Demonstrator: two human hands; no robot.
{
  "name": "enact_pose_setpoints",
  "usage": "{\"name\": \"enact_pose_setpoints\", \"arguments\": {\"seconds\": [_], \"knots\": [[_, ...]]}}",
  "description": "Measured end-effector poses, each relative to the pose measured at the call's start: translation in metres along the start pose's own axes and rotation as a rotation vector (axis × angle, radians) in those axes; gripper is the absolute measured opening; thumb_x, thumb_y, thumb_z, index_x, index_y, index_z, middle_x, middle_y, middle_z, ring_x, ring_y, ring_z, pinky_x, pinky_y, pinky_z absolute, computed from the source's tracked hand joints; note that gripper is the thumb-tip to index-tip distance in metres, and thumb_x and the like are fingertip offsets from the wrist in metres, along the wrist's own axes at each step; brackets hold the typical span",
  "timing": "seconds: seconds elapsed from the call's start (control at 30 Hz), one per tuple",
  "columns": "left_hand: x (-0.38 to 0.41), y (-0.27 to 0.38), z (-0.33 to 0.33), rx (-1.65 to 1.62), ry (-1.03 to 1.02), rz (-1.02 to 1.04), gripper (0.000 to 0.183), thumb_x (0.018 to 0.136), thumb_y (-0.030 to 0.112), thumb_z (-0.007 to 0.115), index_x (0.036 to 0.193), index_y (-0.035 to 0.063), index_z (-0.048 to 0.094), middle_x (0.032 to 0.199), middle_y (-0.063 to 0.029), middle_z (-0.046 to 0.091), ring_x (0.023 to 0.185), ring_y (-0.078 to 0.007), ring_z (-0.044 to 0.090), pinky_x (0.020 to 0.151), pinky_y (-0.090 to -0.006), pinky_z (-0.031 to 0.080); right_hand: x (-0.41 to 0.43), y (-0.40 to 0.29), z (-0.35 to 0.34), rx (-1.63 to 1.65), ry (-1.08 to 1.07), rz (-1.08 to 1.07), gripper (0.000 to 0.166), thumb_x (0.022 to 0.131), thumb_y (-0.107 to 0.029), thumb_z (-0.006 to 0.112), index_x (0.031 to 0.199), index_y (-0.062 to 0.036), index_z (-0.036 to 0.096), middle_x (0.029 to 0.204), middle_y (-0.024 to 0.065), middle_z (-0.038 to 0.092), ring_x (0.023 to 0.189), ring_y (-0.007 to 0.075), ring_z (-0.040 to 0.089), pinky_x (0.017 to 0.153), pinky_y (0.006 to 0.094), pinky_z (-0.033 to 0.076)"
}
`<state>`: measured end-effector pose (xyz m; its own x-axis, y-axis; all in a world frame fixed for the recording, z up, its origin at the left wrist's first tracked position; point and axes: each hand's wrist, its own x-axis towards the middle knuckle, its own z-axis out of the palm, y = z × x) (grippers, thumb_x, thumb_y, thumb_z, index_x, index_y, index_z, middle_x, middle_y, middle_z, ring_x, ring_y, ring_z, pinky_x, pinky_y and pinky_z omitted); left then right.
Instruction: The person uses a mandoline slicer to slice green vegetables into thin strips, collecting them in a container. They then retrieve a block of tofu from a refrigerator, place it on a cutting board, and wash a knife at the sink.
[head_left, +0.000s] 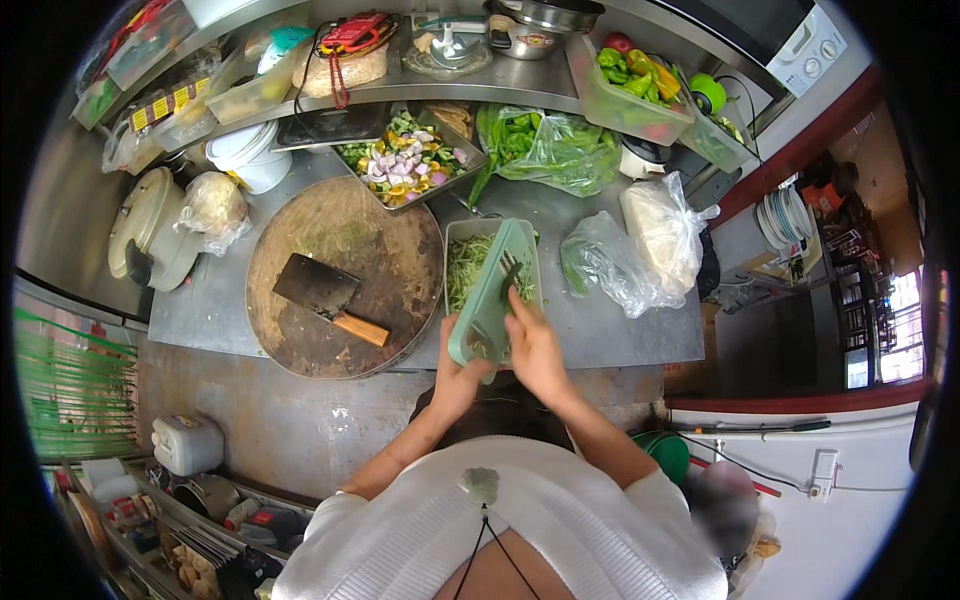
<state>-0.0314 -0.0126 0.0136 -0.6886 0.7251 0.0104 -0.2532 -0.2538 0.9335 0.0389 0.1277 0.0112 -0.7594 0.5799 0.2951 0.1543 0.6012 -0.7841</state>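
Observation:
My left hand (456, 379) grips the lower end of a green plastic grater (480, 307), which is tilted over a clear plastic container (448, 289). In that container lie pale green vegetable shreds (466, 262). My right hand (534, 345) is at the right side of the grater, with the fingers reaching up to a small dark curved piece (511, 276) at its face; what that piece is, I cannot tell. To the left, a cleaver (319, 289) with a wooden handle lies on a round wooden chopping block (345, 232).
Behind the block stands a metal tray of chopped vegetables (466, 174). Bagged green peppers (547, 150) lie beside it. Plastic bags (622, 262) sit to the right, a lidded pot (154, 232) at the left. A steel shelf (450, 91) overhangs the back of the steel table (600, 341).

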Motion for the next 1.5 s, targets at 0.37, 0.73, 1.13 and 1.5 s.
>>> {"name": "enact_pose_setpoints", "arguments": {"seconds": [0.37,0.73,1.13,1.5], "knots": [[-0.004,-0.02,-0.02,0.103,-0.019,0.021,0.07,0.071,-0.005,0.053,0.135,0.0077,0.029,0.12,-0.0118,0.046,0.108,-0.0238,0.053,0.079,-0.0377,0.058,-0.001,-0.011,0.01,0.022,0.056,-0.1,0.038,0.095,-0.01,0.053,0.132,0.0009,0.053,0.114,0.0294,0.06,0.104,0.0451,0.059,0.09,0.0464,0.048],[-0.016,0.022,0.027,0.18,-0.125,-0.093,0.069,0.07,0.004,0.057,0.135,0.0054,0.032,0.134,-0.0153,0.04,0.123,-0.0289,0.044,0.08,-0.0452,0.058,0.013,0.014,-0.004,0.076,0.235,0.277,0.032,0.09,-0.009,0.054,0.121,-0.0014,0.057,0.096,0.0229,0.062,0.094,0.0419,0.06,0.08,0.0489,0.047],[0.035,0.027,0.023,0.059,-0.038,-0.123,0.065,0.077,0.013,0.054,0.14,0.0106,0.036,0.134,-0.012,0.047,0.118,-0.0271,0.05,0.08,-0.0491,0.058,-0.193,0.135,-0.117,0.272,0.915,0.711,0.045,0.104,-0.037,0.041,0.113,0.0009,0.063,0.083,0.0077,0.062,0.075,0.0147,0.056,0.07,0.0302,0.047],[0.045,0.02,0.077,0.016,0.161,-0.063,0.06,0.08,0.019,0.056,0.138,0.0092,0.041,0.136,-0.0109,0.05,0.124,-0.027,0.051,0.078,-0.0487,0.057,-0.25,0.251,-0.304,-0.613,0.854,0.929,0.056,0.09,-0.026,0.065,0.131,0.0072,0.047,0.113,0.0267,0.057,0.099,0.04,0.059,0.087,0.0437,0.049]]}}
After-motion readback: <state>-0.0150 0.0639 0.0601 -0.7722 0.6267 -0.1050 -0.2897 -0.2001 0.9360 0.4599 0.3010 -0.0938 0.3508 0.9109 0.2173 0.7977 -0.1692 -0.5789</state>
